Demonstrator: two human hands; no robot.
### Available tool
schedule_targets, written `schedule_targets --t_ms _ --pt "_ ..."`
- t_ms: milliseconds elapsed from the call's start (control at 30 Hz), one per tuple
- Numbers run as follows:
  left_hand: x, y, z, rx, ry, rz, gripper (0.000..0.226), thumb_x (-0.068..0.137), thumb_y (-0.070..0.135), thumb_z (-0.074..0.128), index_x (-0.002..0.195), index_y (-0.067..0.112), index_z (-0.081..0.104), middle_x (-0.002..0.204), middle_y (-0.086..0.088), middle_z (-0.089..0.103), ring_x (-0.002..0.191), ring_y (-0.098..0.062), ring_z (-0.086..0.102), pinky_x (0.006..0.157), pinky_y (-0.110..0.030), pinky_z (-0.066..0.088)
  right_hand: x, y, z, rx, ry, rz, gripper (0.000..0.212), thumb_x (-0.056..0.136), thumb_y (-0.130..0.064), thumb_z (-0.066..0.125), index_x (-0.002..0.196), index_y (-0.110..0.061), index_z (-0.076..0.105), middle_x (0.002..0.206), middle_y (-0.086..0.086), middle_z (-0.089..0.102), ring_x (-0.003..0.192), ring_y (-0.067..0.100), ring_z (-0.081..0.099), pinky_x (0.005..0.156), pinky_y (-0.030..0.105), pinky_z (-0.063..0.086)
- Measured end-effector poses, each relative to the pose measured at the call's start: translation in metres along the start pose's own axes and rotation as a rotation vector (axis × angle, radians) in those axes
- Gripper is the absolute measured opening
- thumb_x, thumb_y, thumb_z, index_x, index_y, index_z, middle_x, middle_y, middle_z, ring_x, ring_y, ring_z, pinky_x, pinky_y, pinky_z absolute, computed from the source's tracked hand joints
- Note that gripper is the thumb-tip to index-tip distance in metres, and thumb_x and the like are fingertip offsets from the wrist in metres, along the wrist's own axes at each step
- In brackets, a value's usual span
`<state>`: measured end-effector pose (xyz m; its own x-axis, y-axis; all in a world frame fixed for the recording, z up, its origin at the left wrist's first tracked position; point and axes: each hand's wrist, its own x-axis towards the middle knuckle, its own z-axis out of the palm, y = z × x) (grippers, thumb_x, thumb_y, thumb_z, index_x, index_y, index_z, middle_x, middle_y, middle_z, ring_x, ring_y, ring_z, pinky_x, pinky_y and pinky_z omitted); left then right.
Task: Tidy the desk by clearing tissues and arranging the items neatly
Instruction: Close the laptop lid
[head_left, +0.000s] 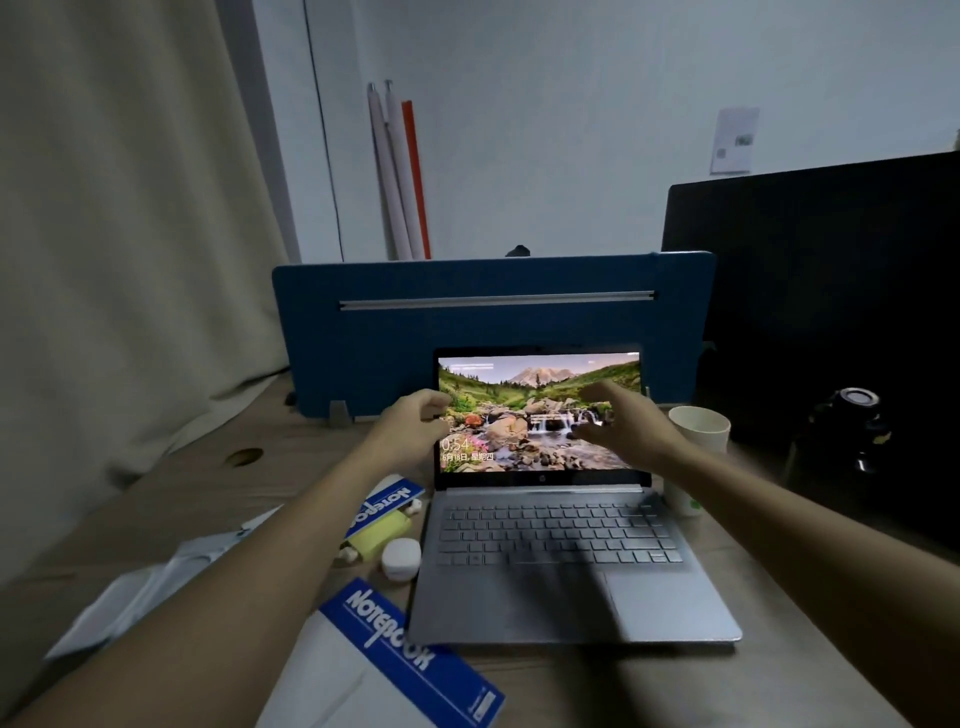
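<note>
Laptop (561, 519) open mid-desk; left hand (410, 431) loosely curled at screen's left edge, right hand (623, 426) fingers spread, blurred, before screen; lid looks thin, hinged, fragile: hold by both side edges.

Dim room: a pale wall (545, 130) rises behind the blue divider (363, 332), a beige curtain (119, 234) hangs left, and the wooden tabletop (197, 483) spreads below.
</note>
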<state>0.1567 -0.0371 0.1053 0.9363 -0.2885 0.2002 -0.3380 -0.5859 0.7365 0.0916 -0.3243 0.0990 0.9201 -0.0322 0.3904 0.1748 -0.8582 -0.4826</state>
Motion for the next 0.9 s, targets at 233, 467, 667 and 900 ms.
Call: schedule_targets --t_ms 233,467,667,900 --pt "0.029 -0.016 -0.002 0.101 -0.022 0.048 0.051 0.095 0.017 0.059 0.143 0.024 0.044 0.148 0.002 0.047 0.128 -0.016 0.049 0.090 -0.027 0.038 0.031 0.007 0.006 -0.195 -0.026 -0.027 0.060 0.084 -0.032 0.073 0.136 -0.017 0.049 0.142 0.005 0.052 0.131 0.027 0.042 0.109 0.043 0.036" --pt "0.091 -0.013 -0.001 0.239 -0.016 0.157 0.059 0.093 0.018 0.058 0.148 0.025 0.036 0.158 -0.001 0.031 0.141 -0.021 0.033 0.109 -0.035 0.034 0.084 0.045 -0.005 -0.405 0.034 -0.011 0.071 0.082 -0.040 0.074 0.143 -0.024 0.041 0.153 0.001 0.038 0.141 0.029 0.027 0.111 0.050 0.033" --pt "0.140 0.010 0.005 0.418 -0.021 0.180 0.059 0.095 0.023 0.055 0.150 0.025 0.033 0.157 -0.001 0.034 0.144 -0.024 0.030 0.114 -0.052 0.029 0.126 0.076 -0.010 -0.488 -0.020 0.097 0.083 0.083 -0.052 0.068 0.151 -0.028 0.026 0.158 -0.002 0.031 0.148 0.028 0.016 0.114 0.054 0.019" --pt "0.143 0.025 0.017 0.405 -0.053 0.188 0.050 0.096 0.025 0.054 0.144 0.023 0.044 0.150 -0.005 0.046 0.114 -0.029 0.059 0.089 -0.035 0.044 0.127 0.077 -0.016 -0.448 0.037 0.057 0.055 0.090 -0.058 0.053 0.137 -0.029 0.048 0.141 -0.001 0.054 0.127 0.024 0.051 0.114 0.059 0.019"
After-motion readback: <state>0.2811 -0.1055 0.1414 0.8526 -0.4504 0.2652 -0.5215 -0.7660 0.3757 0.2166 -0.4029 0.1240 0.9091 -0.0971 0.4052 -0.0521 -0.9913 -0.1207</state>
